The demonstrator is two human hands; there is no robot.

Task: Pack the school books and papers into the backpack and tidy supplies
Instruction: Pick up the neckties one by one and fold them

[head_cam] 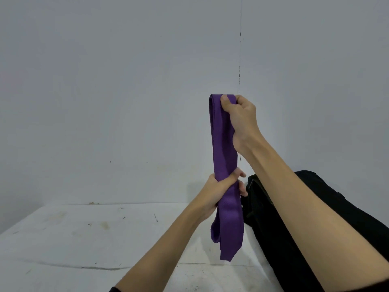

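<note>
A purple necktie [224, 144], folded over into several layers, hangs upright in the air in front of the wall. My right hand [240, 116] pinches its folded top between thumb and fingers. Lower down, my left hand [219, 192] wraps around the tie's middle, and the pointed end dangles below it. A black backpack [294, 218] lies on the white table at the right, partly hidden behind my right forearm. No books or papers show in this view.
The white table [84, 239] is stained and scuffed and runs up to a plain grey wall [105, 81]. A thin cord hangs down the wall [239, 60] just behind my right hand.
</note>
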